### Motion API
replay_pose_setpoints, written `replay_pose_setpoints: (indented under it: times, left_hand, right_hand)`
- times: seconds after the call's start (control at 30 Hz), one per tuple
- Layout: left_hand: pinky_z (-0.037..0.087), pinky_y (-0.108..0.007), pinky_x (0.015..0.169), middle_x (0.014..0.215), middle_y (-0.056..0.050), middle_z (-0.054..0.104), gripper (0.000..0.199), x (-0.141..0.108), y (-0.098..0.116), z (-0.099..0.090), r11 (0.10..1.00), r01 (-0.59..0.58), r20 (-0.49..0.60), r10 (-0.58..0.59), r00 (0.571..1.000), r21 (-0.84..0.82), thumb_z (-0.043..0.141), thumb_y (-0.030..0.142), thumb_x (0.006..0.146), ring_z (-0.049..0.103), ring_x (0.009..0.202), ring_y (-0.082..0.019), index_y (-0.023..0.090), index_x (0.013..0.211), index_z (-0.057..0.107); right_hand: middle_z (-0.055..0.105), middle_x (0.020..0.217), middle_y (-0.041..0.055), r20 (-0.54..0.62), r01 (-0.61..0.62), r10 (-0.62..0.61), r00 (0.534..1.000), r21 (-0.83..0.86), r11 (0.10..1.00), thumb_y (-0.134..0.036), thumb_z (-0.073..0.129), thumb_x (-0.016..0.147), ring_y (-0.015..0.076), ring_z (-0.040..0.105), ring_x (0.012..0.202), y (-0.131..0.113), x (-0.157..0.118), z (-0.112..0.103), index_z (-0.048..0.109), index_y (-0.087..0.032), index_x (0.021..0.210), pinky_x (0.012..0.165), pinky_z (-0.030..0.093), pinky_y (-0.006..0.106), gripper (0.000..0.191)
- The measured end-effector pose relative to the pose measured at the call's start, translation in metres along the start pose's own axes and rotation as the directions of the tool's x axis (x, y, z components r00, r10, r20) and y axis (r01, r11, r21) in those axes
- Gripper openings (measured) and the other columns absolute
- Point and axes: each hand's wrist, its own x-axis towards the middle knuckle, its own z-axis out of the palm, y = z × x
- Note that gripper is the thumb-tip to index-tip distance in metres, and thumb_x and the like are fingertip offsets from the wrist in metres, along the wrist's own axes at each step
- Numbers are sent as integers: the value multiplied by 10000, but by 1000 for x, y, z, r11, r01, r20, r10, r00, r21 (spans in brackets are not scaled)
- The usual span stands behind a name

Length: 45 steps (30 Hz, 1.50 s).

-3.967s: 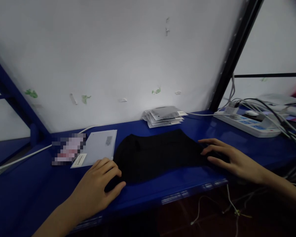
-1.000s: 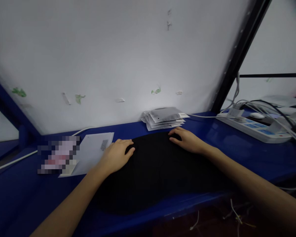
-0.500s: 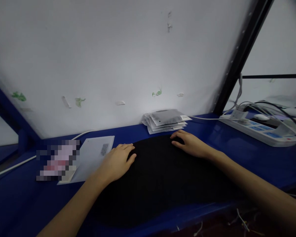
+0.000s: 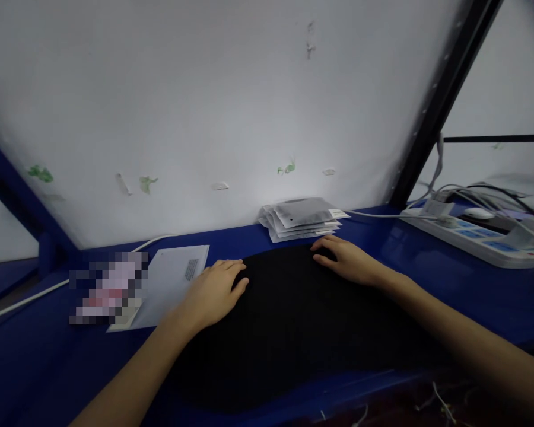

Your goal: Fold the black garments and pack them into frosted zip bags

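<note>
A black piece of cloth (image 4: 289, 320) lies spread on the blue table in front of me; its kind cannot be made out. My left hand (image 4: 216, 290) rests on its left edge, fingers stretched out and thumb apart, holding nothing. At the upper right edge, my right hand (image 4: 340, 258) lies on the same cloth with fingers loosely extended and a gap between thumb and index finger. Beside my left hand is a flat, pale plastic bag (image 4: 167, 281) with a printed label. A stack of grey-white plastic bags (image 4: 300, 216) sits just beyond my right hand.
A blurred-out pinkish item (image 4: 111, 287) is at the left. On the right stands a white power strip (image 4: 480, 237) with tangled cables. A white wall (image 4: 204, 107) rises behind the blue table (image 4: 31, 362). Loose threads (image 4: 442, 397) hang near the front edge.
The whole view has shifted slightly, so everything appears a little further right. Both hands keep their places on the black cloth.
</note>
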Motion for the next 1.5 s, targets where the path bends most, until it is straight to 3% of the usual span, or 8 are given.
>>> replay_pose_setpoints:
  times: [0.23, 0.8, 0.9, 1.1, 1.27, 1.4, 1.5]
  left_hand:
    - [414, -440, 1054, 1372, -66, 590, 408, 1, -4, 2, 1000, -11, -18, 10, 1000, -21, 415, 395, 965, 520, 1268, -261, 205, 1273, 601]
    - [396, -438, 1069, 1383, -62, 581, 426, 5, -5, 3, 1000, -6, 1, 6, 1000, -17, 408, 419, 963, 503, 1285, -265, 194, 1267, 606]
    - [440, -414, 1012, 1294, -58, 643, 387, 5, -2, -1, 999, -11, -26, 10, 1000, -52, 400, 399, 968, 576, 1189, -257, 200, 1197, 640]
    - [500, -366, 811, 933, -34, 716, 407, 6, 2, -7, 995, -19, -84, 11, 996, -98, 301, 371, 1006, 667, 872, -219, 224, 916, 670]
    - [466, -394, 949, 1189, -57, 661, 320, 9, -1, -3, 994, 52, -184, -68, 980, -94, 387, 340, 969, 616, 1075, -245, 207, 1131, 629]
    - [438, -449, 987, 1212, -97, 652, 353, 12, -6, 2, 993, 119, -127, -121, 985, -22, 412, 381, 959, 566, 1152, -289, 180, 1147, 633]
    - [447, -449, 957, 1121, -76, 685, 288, 16, -9, 3, 994, 111, -118, -110, 987, 0, 451, 378, 943, 582, 1101, -284, 208, 1043, 661]
  right_hand:
    - [650, 1109, 82, 1, -10, 10, 1000, -75, 997, -361, 535, 890, 244, 656, 978, 1, -1, 0, 633, -240, 1045, 909, 507, 405, 220]
    - [678, 1034, 75, -21, -41, 40, 999, -69, 997, -396, 502, 897, 241, 640, 929, -2, -1, -5, 662, -236, 956, 885, 487, 398, 234]
    - [687, 998, 71, -44, -62, 58, 997, -76, 995, -406, 490, 903, 239, 642, 900, -5, -1, -8, 663, -235, 905, 856, 484, 384, 243]
    - [686, 931, 64, -80, -66, 61, 995, -65, 996, -371, 501, 891, 224, 639, 840, -7, -1, -8, 635, -226, 902, 768, 492, 352, 198]
    - [642, 1094, 124, -227, -154, 128, 965, -100, 983, -347, 536, 872, 250, 638, 939, 3, 0, -2, 619, -189, 1066, 850, 502, 383, 264]
    - [675, 1022, 105, -119, -125, 105, 987, -177, 976, -324, 524, 873, 267, 620, 1013, 11, 0, -4, 692, -209, 984, 949, 452, 404, 232]
    - [699, 965, 76, -91, -83, 69, 994, -159, 984, -320, 536, 854, 259, 624, 985, 13, 0, -6, 695, -225, 909, 905, 464, 395, 193]
